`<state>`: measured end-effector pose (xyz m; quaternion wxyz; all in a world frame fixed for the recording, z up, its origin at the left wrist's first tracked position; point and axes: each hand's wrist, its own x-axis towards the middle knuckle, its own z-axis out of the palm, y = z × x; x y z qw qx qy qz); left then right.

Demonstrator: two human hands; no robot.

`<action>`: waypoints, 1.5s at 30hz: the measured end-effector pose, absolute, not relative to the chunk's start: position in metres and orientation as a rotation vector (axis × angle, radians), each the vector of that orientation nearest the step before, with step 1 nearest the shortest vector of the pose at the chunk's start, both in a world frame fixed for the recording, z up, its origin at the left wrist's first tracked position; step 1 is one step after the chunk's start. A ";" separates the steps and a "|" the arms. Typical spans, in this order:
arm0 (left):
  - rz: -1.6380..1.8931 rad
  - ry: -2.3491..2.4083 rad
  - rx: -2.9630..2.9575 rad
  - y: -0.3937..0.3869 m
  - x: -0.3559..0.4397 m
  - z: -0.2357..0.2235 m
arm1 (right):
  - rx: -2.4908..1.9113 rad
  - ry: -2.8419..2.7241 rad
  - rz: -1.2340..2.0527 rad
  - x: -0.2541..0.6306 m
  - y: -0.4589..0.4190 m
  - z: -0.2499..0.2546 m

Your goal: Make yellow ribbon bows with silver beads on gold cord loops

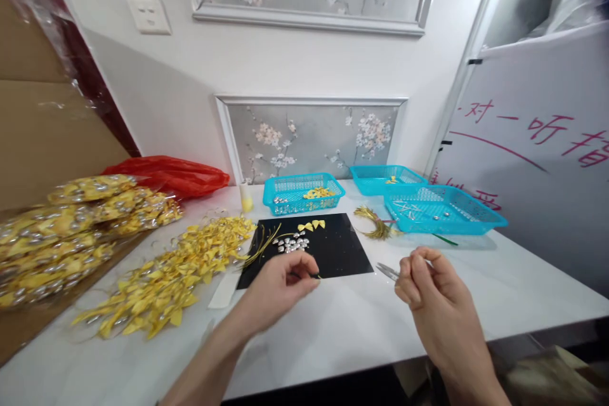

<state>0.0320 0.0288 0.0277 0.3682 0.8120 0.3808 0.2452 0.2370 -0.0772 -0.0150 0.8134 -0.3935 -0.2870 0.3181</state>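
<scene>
My left hand [281, 282] is over the front edge of a black mat [340, 247], thumb and fingers pressed together. Something small and dark shows at its fingertips, too little of it to name. To the right, my right hand [442, 304] hovers above the white table, its fingertips pinched; what lies between them is hidden. Pointed metal blades [387, 271] show beside those fingers, and I cannot tell whether they are held or lying on the table. On the mat are silvery beads [292, 243], yellow petal pieces [311, 225] and thin gold stems [261, 246].
Yellow sprays [190, 266] are heaped at left, near bagged bundles [61, 235] and a red plastic bag [176, 176]. Behind the mat stand a blue basket [304, 179], a second basket [364, 172] and a third [457, 227]. A gold stem bundle [373, 223] lies beside them.
</scene>
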 end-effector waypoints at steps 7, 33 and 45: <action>0.464 1.225 2.390 0.147 0.096 0.045 | -0.962 -0.639 0.764 0.255 -0.083 -0.038; 0.573 0.785 2.007 0.049 0.121 0.050 | -1.057 -1.041 0.564 0.268 -0.081 -0.043; 0.776 0.807 1.022 -0.025 0.043 0.019 | -0.931 -1.348 0.551 0.195 -0.081 -0.010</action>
